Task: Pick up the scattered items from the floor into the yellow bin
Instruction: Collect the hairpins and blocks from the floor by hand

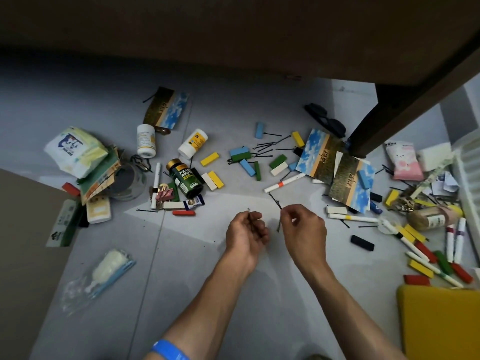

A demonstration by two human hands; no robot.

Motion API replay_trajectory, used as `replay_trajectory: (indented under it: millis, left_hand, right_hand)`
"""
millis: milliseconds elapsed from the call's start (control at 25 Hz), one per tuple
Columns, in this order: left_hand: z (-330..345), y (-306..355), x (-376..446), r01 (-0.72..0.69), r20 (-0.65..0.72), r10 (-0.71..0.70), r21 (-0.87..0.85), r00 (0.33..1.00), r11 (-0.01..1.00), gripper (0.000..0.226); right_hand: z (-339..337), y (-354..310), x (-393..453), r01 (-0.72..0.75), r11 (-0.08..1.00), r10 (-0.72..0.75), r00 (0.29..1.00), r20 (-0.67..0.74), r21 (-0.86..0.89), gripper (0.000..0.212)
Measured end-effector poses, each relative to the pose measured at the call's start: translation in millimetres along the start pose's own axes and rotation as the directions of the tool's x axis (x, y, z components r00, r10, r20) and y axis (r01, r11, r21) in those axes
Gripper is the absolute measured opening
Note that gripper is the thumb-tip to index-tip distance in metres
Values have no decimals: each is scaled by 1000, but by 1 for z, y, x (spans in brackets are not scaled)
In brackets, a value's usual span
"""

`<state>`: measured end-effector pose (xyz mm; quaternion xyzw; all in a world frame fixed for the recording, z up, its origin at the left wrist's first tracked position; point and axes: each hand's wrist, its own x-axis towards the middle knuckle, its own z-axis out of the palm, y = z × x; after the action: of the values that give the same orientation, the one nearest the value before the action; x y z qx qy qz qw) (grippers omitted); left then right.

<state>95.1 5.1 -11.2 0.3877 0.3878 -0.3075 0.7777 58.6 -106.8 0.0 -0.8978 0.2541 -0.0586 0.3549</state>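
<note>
Head view: both hands over the grey floor [181, 255], centre frame. Left hand [245, 233] has fingers curled round a small bunch of black hairpins [250, 216], tips poking out the top. Right hand [304, 227] pinches another hairpin [280, 215] between thumb and fingertips, just beside the left. Yellow bin [439, 323] sits at bottom right, corner only visible. More hairpins, coloured blocks, markers, bottles and cards lie scattered across the floor beyond the hands.

I see bare floor [181, 281] in the lower middle of the frame. Blocks and hairpins [265, 148] crowd the centre; markers [426, 261] hem the yellow bin [439, 323] at lower right.
</note>
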Motion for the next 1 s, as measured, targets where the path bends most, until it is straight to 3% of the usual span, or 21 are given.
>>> replay_trajectory:
  millis: [160,440,520,560,640,720,840,1000]
  left_hand:
    - [-9,9,1,35,-77,-33,31,996,999,40]
    - [-10,9,-1,43,-101,-30,126,994,991,37]
    - [-7,7,-2,33,-98,-18,144,995,989,36]
    - [-5,7,-3,27,-84,-16,130,996,991,37]
    - [0,6,-2,32,-56,-29,56,998,998,40]
    - [2,7,-1,31,-35,-31,-10,999,999,43]
    - [3,13,-1,-16,-69,16,9,997,1000,42]
    - [-1,23,-4,-37,-66,41,51,997,998,41]
  right_hand:
    - [20,21,20,50,903,33,982,185,-427,22]
    - [31,14,23,50,857,47,984,173,-513,18]
    - [24,9,22,-45,927,125,974,192,-373,15]
    - [22,6,20,-129,975,169,959,226,-181,13]
    - [18,-8,9,-284,921,181,918,353,265,15]
    - [16,-11,6,-215,915,114,950,292,342,19]
    - [14,5,25,-35,996,41,996,73,-84,16]
    - [27,13,44,124,883,-37,980,196,-453,22]
